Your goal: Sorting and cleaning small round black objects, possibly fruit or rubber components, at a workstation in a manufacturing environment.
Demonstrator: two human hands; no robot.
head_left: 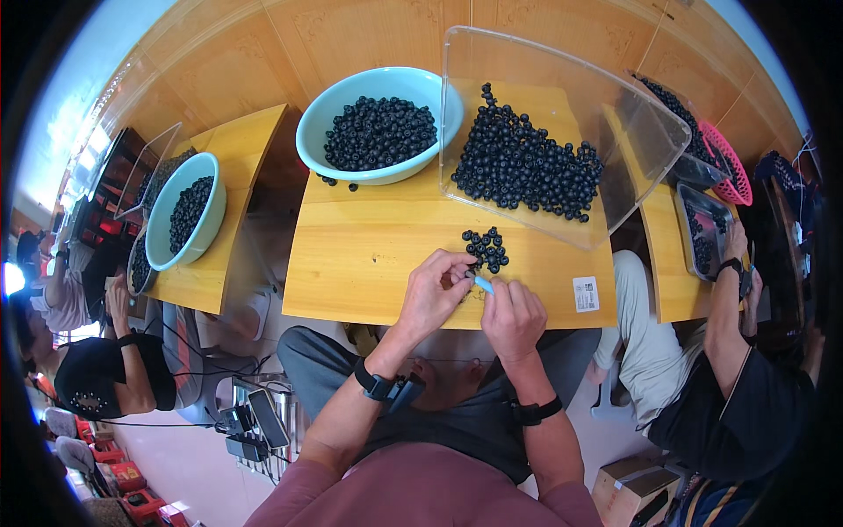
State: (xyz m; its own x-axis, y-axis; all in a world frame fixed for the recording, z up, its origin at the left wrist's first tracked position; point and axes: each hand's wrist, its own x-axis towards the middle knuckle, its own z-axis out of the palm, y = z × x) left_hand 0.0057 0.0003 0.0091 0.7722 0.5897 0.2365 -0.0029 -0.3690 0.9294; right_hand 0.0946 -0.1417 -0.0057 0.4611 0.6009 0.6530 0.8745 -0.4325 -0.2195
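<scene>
A wood-panelled wall [369, 35] stands behind a row of yellow tables, and a co-worker in dark clothes sits to either side. On the middle table [342, 255], a large clear tray [634, 158] sits at the back right, with a wide heap of dark balls [518, 162] showing within its outline. To its left, a pale blue bowl [379, 83] reaches the tray's edge in this view and holds a deep pile of similar balls [379, 132]; a few loose balls [353, 187] lie just in front of the bowl. Whether they are beads or berries, I cannot tell.

Near the front edge is a small cluster [486, 249] of the same balls, just beyond the fingertips. The left hand [435, 285] has thumb and fingers pinched together, apparently on one small ball, though the fingers hide most of it. The right hand [514, 316] is closed around a light blue stick [483, 284], its tip brought up to that pinch.

The work looks well short of finished: one piece seems to be in hand, the small cluster appears to be waiting, and both bowl and tray are well stocked. Which pile is done and which is left, the view does not settle.
</scene>
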